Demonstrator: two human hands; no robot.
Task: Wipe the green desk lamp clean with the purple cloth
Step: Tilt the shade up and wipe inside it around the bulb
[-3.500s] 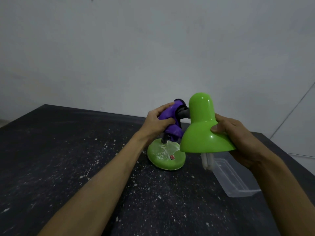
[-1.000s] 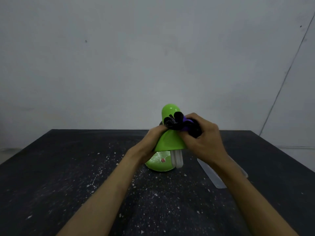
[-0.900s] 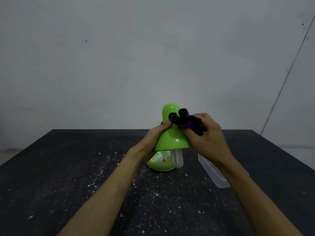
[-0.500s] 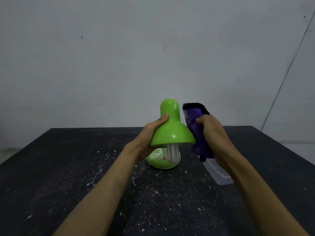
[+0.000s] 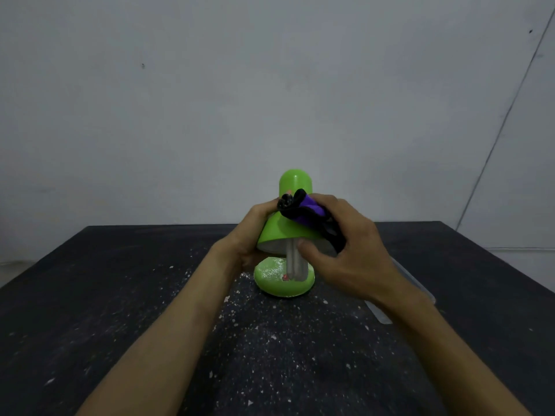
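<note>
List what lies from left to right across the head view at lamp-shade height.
Left hand gripping the shade → glossy green lamp shade → crumpled purple cloth → right hand pressing it on → clear plastic tray edge.

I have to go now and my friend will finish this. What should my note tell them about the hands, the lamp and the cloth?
Left hand: grip on the left side of the green desk lamp's shade, steadying it.
Right hand: presses the bunched purple cloth on the shade's right side, thumb at the rim.
Lamp stands on the speckled black table; white bulb hangs below the shade.
Left to do: round green base, dusty white on top.
</note>
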